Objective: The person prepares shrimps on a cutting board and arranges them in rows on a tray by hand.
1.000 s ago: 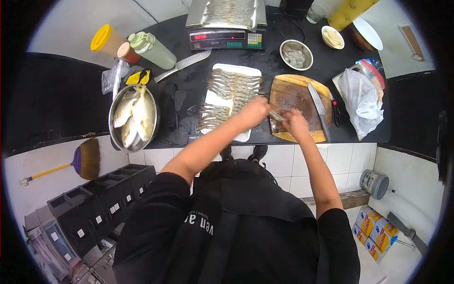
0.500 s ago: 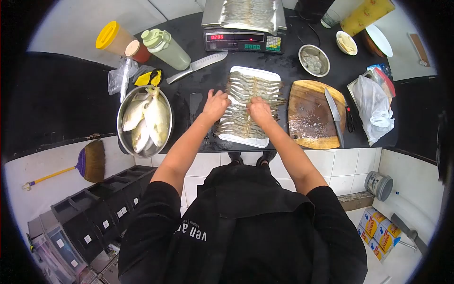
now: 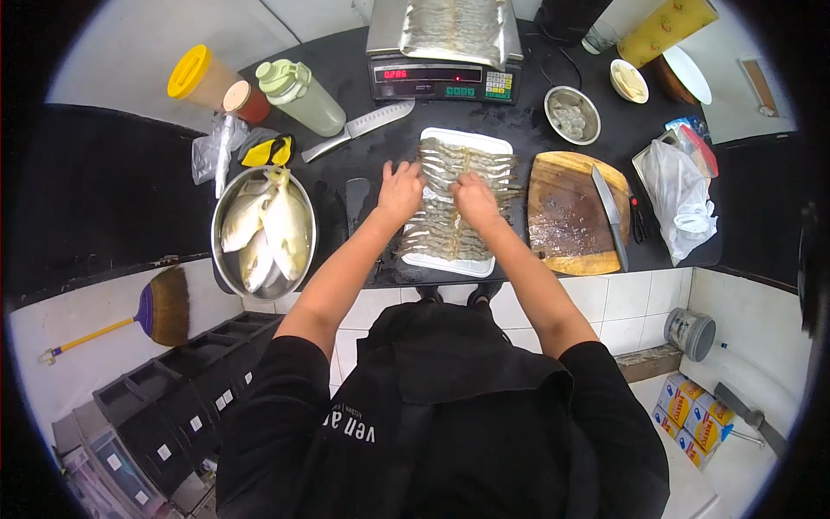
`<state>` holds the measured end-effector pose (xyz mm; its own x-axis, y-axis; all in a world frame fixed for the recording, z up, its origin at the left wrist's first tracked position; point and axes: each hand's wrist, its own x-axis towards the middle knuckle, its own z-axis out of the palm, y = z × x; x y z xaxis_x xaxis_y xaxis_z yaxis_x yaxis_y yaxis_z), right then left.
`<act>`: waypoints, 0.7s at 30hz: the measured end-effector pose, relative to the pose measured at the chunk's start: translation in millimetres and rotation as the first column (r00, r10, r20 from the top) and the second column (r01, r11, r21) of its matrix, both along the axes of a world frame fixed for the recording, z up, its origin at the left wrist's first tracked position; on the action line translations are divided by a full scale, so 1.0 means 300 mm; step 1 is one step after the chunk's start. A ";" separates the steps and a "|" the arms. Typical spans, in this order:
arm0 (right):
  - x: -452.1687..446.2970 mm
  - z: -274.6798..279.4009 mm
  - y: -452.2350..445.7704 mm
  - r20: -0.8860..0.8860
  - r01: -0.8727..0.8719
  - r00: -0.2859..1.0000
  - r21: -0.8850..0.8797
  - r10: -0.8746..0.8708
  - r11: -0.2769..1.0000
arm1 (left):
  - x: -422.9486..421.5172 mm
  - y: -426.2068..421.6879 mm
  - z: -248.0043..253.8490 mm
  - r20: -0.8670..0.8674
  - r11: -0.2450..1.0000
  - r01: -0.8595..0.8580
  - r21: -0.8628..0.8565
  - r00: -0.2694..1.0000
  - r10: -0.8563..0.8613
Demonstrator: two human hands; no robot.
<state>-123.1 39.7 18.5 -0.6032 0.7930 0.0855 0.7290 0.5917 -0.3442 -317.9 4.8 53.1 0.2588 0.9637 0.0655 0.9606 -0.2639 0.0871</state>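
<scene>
A white tray (image 3: 450, 265) in front of me carries rows of grey raw shrimp (image 3: 450, 233), laid side by side. At the left edge of the rows, my left hand (image 3: 401, 190) has its fingers closed on the end of a shrimp. My right hand (image 3: 475, 199) reaches over the middle of the tray, fingertips pinched on a shrimp there. Both hands partly cover the shrimp under them. Beyond the tray, a second tray of shrimp (image 3: 454, 30) rests on a digital scale (image 3: 445, 78) with red digits lit.
Left stand a steel bowl (image 3: 219, 251) of whole fish, a knife (image 3: 372, 118) and a green-lidded bottle (image 3: 303, 99). Right of the tray lie a wooden cutting board (image 3: 562, 208), another knife (image 3: 609, 208) and a white plastic bag (image 3: 679, 199). A small steel bowl (image 3: 591, 130) sits behind the board.
My left hand has shifted slightly, its fingers moving up and over the shrimp ends. My right hand stays near the same place. The whole view has tilted a little.
</scene>
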 end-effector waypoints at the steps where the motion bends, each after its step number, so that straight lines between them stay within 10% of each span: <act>1: -0.007 0.000 0.007 -0.003 0.007 1.000 0.005 -0.007 1.000 | -0.002 0.018 -0.032 0.016 0.998 0.057 0.014 0.998 -0.057; 10: -0.037 -0.028 0.032 0.096 0.004 0.995 -0.085 0.004 0.996 | 0.055 0.051 -0.077 -0.093 0.991 0.133 -0.036 0.986 -0.135; 21: 0.735 0.213 -0.127 -0.019 0.210 0.977 -0.142 -0.215 0.967 | 0.696 0.010 -0.004 0.347 0.941 0.335 0.045 0.878 -0.329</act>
